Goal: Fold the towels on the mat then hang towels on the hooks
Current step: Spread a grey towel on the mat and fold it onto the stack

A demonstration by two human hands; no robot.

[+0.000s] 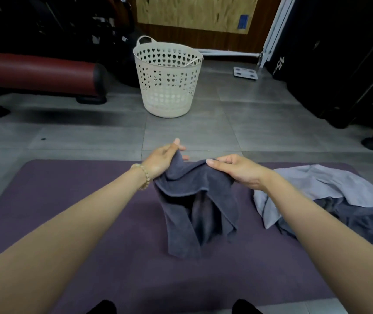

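A dark grey towel hangs crumpled above the purple mat, its lower end touching the mat. My left hand grips its upper left edge, thumb on top. My right hand pinches the upper edge a little to the right. At the mat's right side a light grey towel lies in a heap over another dark towel. No hooks are in view.
A white perforated laundry basket stands on the grey tiled floor beyond the mat. A red padded bench is at the back left. Black gym equipment fills the right. A small white scale lies near the wall.
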